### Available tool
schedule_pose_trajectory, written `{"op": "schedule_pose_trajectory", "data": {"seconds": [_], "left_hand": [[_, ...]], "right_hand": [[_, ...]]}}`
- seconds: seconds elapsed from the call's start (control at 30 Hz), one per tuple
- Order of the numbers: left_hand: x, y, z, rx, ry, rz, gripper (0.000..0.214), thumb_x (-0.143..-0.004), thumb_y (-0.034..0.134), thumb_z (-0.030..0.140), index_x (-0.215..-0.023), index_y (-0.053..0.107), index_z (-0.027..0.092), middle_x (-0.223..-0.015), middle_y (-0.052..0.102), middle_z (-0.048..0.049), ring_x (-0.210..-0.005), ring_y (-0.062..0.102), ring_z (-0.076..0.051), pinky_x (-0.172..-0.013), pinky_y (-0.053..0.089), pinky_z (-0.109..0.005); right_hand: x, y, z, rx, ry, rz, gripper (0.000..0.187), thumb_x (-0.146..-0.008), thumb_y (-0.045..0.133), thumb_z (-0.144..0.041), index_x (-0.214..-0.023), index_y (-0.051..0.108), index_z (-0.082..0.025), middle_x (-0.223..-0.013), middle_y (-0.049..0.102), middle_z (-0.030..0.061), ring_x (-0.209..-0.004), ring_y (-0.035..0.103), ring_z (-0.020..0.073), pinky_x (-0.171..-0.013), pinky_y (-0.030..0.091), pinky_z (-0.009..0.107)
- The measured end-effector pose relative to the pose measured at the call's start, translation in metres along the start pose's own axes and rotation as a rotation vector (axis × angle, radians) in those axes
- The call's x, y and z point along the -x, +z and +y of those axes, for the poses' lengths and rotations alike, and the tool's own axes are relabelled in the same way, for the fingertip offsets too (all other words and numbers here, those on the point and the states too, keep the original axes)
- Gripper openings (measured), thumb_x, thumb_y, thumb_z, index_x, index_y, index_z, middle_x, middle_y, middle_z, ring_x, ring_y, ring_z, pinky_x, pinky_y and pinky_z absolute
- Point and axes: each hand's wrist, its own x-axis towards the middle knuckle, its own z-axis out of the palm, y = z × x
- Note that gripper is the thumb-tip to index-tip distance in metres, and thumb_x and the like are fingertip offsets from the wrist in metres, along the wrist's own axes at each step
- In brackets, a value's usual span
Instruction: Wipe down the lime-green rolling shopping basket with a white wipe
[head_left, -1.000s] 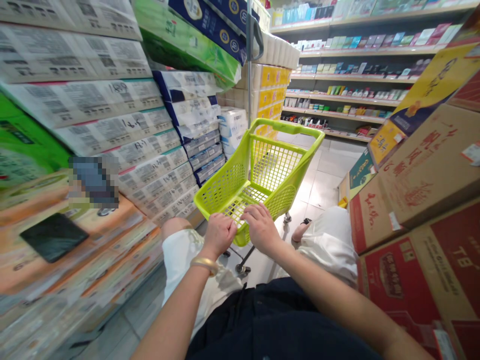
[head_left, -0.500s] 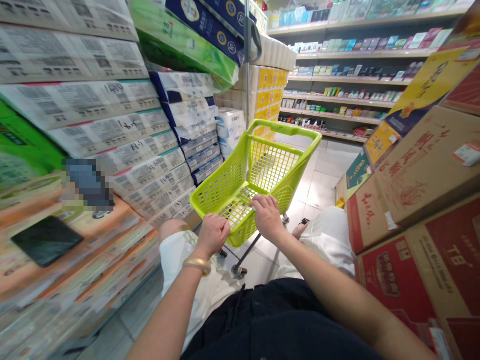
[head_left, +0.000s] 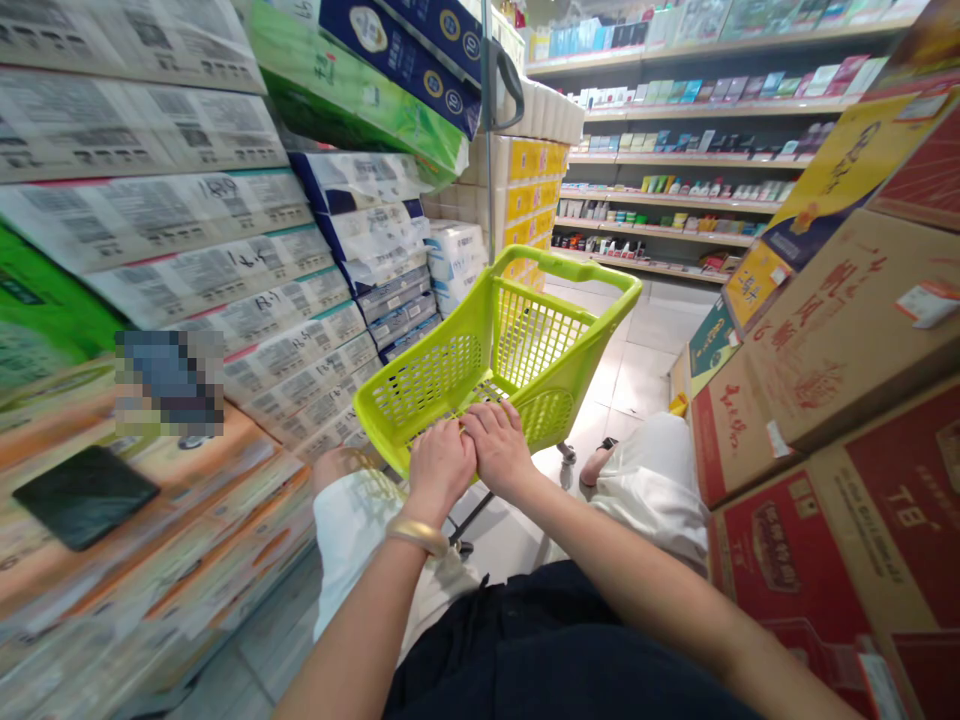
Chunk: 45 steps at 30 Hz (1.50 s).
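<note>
A lime-green plastic shopping cart (head_left: 450,370) stands in the aisle right in front of me, and nothing lies in its mesh basket. My left hand (head_left: 439,468) is closed over the cart's near rim; a gold bangle sits on that wrist. Touching it on the right, my right hand (head_left: 499,448) curls its fingers over the same rim. My white trouser legs and dark top fill the bottom of the view.
Stacked packs of tissue and toilet paper (head_left: 225,260) wall the left side, with a dark phone-like slab (head_left: 82,495) lying on one pack. Cardboard cartons (head_left: 832,400) pile up on the right. Shelves of small goods (head_left: 675,190) cross the far end over pale floor tiles (head_left: 637,350).
The cart has swung left and nearer to me. My right hand slid left along the rim until it met my left hand; half a second ago the two were apart.
</note>
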Motion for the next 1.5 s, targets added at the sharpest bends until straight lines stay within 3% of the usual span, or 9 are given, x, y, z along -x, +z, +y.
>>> {"op": "schedule_pose_trajectory", "data": {"seconds": [0.23,0.47,0.7,0.9,1.03,1.17,1.27,1.37,1.5], "left_hand": [[0.008,0.013,0.0,-0.023,0.059,0.073,0.03,-0.095,0.04,0.034,-0.103,0.065,0.018,-0.092,0.073,-0.0115,-0.091,0.069,-0.026,-0.079,0.045,-0.034],[0.01,0.021,-0.012,-0.005,0.084,0.177,0.028,-0.093,0.042,0.034,-0.095,0.066,0.02,-0.082,0.072,-0.0088,-0.078,0.067,-0.023,-0.068,0.039,-0.032],[0.015,0.017,-0.022,-0.078,0.085,0.183,0.032,-0.095,0.036,0.032,-0.087,0.065,0.021,-0.076,0.07,-0.0071,-0.073,0.064,-0.022,-0.065,0.035,-0.031],[0.017,0.016,-0.024,-0.07,0.107,0.189,0.03,-0.094,0.038,0.032,-0.083,0.064,0.021,-0.074,0.069,-0.0064,-0.072,0.063,-0.021,-0.064,0.033,-0.031],[0.016,0.018,-0.024,-0.061,0.111,0.199,0.029,-0.093,0.039,0.03,-0.081,0.063,0.021,-0.074,0.069,-0.0062,-0.072,0.063,-0.021,-0.064,0.032,-0.032],[0.016,0.018,-0.024,-0.037,0.124,0.193,0.027,-0.093,0.039,0.03,-0.083,0.063,0.021,-0.076,0.07,-0.0069,-0.073,0.063,-0.022,-0.063,0.032,-0.032],[0.016,0.019,-0.025,-0.019,0.13,0.194,0.027,-0.093,0.039,0.03,-0.083,0.063,0.022,-0.076,0.07,-0.0066,-0.072,0.063,-0.021,-0.063,0.033,-0.032],[0.016,0.019,-0.026,-0.044,0.144,0.201,0.027,-0.093,0.039,0.031,-0.082,0.063,0.022,-0.075,0.07,-0.0055,-0.072,0.063,-0.02,-0.063,0.033,-0.031],[0.017,0.019,-0.026,-0.068,0.137,0.206,0.027,-0.093,0.04,0.032,-0.081,0.062,0.022,-0.074,0.069,-0.0049,-0.071,0.063,-0.02,-0.063,0.032,-0.031]], "right_hand": [[0.001,-0.01,0.007,0.015,0.012,-0.094,0.027,-0.095,0.053,-0.019,-0.12,0.061,-0.026,-0.129,0.062,0.005,-0.127,0.045,0.0209,-0.118,0.012,0.04],[0.0,-0.022,0.022,0.037,0.005,-0.109,0.031,-0.094,0.05,-0.014,-0.121,0.06,-0.027,-0.129,0.063,0.0048,-0.128,0.046,0.0212,-0.118,0.008,0.044],[-0.001,-0.032,0.045,0.072,0.063,-0.039,0.036,-0.091,0.046,-0.006,-0.116,0.062,-0.027,-0.127,0.064,0.0037,-0.126,0.048,0.0204,-0.118,0.002,0.044],[-0.003,-0.046,0.067,0.127,0.207,0.073,0.037,-0.088,0.045,-0.002,-0.107,0.066,-0.026,-0.121,0.067,0.0044,-0.123,0.05,0.0221,-0.117,0.003,0.047],[-0.002,-0.039,0.05,0.1,0.26,0.11,0.035,-0.087,0.046,-0.002,-0.103,0.068,-0.025,-0.116,0.068,0.0053,-0.121,0.051,0.0225,-0.117,0.006,0.046],[0.004,-0.023,0.017,0.036,0.126,0.032,0.028,-0.09,0.05,-0.009,-0.107,0.066,-0.026,-0.117,0.068,0.0046,-0.121,0.05,0.0216,-0.118,0.006,0.042],[0.006,-0.021,0.009,0.031,0.07,-0.031,0.029,-0.09,0.051,-0.011,-0.111,0.064,-0.028,-0.12,0.066,0.0038,-0.122,0.05,0.0213,-0.118,0.006,0.044],[0.004,-0.03,0.025,0.062,0.081,-0.051,0.034,-0.089,0.049,-0.007,-0.109,0.065,-0.029,-0.12,0.067,0.0022,-0.12,0.052,0.0207,-0.118,0.003,0.046],[-0.001,-0.049,0.06,0.104,0.206,0.045,0.037,-0.086,0.047,-0.003,-0.104,0.068,-0.027,-0.117,0.068,0.0043,-0.118,0.053,0.0223,-0.118,0.001,0.049]]}}
